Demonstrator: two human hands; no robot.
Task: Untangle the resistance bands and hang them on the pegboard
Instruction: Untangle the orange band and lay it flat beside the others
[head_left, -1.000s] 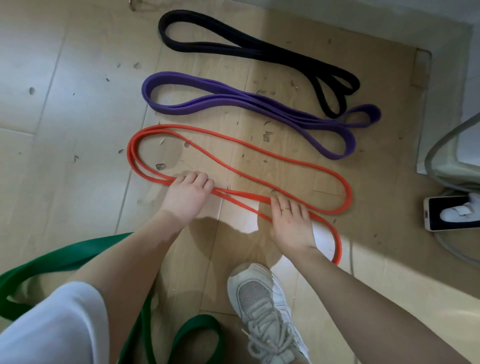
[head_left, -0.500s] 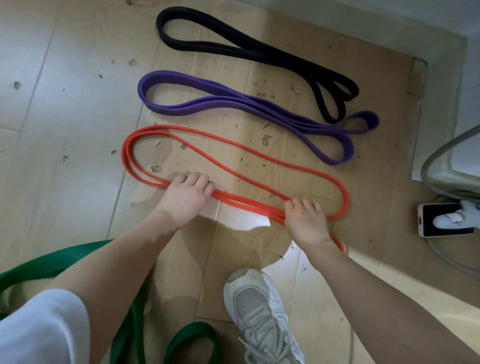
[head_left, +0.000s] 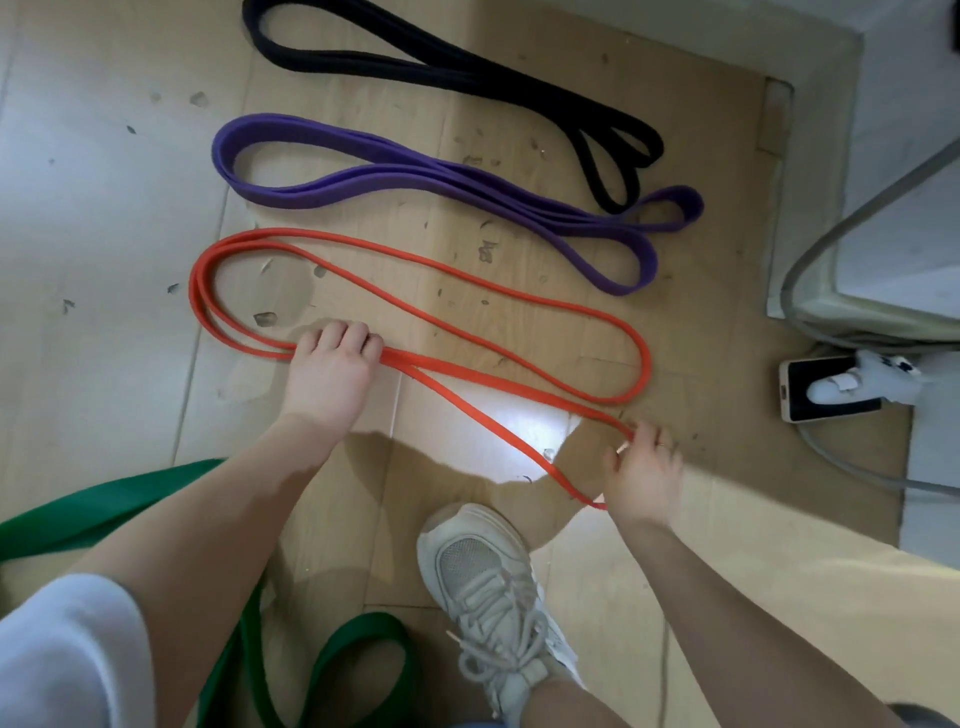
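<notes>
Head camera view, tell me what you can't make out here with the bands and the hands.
- Green band: cut off by the left and bottom edges, partly hidden under the left arm.
- Black band: its far loop runs off the top edge.
- Red band: the near end is covered by the right hand.
- Left hand: its fingertips curl under, hiding the grip.
- Pegboard: not in view.

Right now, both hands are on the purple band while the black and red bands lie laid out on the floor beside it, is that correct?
Not quite: the head view shows both hands on the red band, not the purple one. The left hand grips its doubled strands and the right hand pinches its near loop. The purple band and the black band lie untouched on the floor.
</notes>
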